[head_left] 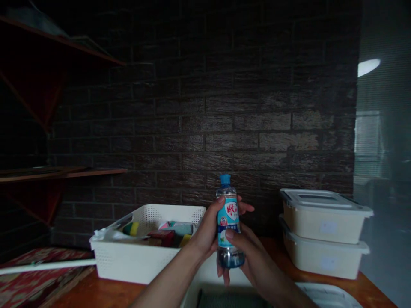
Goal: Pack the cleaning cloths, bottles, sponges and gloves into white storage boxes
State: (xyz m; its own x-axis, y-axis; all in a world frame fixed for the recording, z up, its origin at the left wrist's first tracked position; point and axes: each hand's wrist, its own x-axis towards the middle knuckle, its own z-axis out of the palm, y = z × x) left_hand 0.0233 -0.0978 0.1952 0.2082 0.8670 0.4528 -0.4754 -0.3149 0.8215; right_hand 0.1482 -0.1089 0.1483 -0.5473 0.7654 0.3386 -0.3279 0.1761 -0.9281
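Note:
A clear bottle of dish soap [228,218] with a blue cap and a light blue label stands upright between my hands, in the lower middle of the head view. My left hand [208,224] wraps round its left side, thumb near the label's top. On the right, my right hand [250,246] grips the lower part, with its thumb pressed on the label. Fingers of both hands pass behind the bottle and are partly hidden. Below the hands is an uncovered pale container [195,286] with something dark inside.
To the left, a white perforated basket [128,259] holds packets and a yellow-green sponge [131,229]. Two lidded bins [324,231] are stacked at the right, near a loose lid [327,295]. Wooden shelves [93,172] jut from the left; a dark brick wall [231,107] stands behind.

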